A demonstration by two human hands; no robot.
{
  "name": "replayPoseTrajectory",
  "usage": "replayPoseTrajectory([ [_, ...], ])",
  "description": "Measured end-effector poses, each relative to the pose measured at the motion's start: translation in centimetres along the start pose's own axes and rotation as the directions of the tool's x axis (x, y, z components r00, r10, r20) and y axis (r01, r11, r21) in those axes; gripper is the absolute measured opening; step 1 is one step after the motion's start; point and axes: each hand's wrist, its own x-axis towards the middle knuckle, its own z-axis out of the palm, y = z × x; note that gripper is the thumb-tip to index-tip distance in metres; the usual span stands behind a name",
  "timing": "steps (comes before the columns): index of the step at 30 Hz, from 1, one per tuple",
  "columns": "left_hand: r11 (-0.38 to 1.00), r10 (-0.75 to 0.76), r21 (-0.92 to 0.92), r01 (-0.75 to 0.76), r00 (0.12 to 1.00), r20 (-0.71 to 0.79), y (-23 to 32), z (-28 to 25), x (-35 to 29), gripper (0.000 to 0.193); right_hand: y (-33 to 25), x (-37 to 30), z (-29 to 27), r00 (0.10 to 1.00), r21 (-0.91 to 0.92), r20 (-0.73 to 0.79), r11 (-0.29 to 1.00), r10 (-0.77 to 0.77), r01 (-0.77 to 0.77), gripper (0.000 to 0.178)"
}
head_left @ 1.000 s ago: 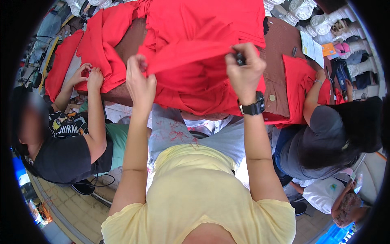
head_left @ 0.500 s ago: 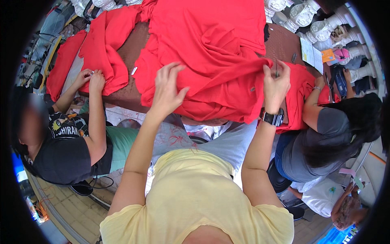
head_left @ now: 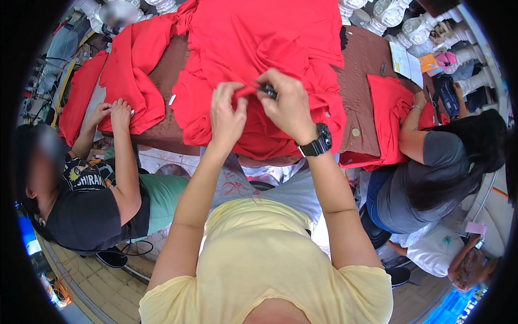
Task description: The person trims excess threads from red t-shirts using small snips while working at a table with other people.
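A red garment [head_left: 264,127] lies bunched on the table in front of me. My left hand [head_left: 227,114] is closed, pinching a fold of its cloth between thumb and fingers. Close beside it, my right hand [head_left: 290,105] wraps round small dark snips [head_left: 268,90], whose tips point toward the pinched cloth. Fingers hide most of the tool. On my right wrist is a black watch [head_left: 318,141].
More red garments [head_left: 264,27] spread across the brown-covered table [head_left: 359,102]. A person at left [head_left: 124,116] and another at right [head_left: 418,102] handle red cloth. A round disc [head_left: 355,132], an open notebook [head_left: 406,65] and white ornate balusters [head_left: 418,29] are to the right.
My right hand has moved left with the snips, from the garment's right side to beside my left hand. The left hand has gone from spread fingers to pinching the cloth.
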Motion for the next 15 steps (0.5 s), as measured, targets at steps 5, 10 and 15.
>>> replayPoseTrajectory([
  [5,0.892,0.152,0.452,-0.006,0.946,-0.287,-1.4,-3.8,4.8,0.047,0.1,3.2,-6.6,0.882,-0.118,-0.47,0.993,-0.031,-0.028,0.009],
  [10,0.992,0.122,0.041,-0.12,0.992,-0.04,-0.7,-7.7,3.5,0.042,7.5,-0.6,-11.0,0.846,-0.253,-0.532,0.95,0.019,-0.18,0.009],
  [15,0.937,0.046,0.248,-0.245,0.791,0.61,-1.0,-9.7,-3.4,0.036,10.6,-7.0,-9.8,0.937,-0.309,-0.344,0.934,0.066,-0.179,0.011],
])
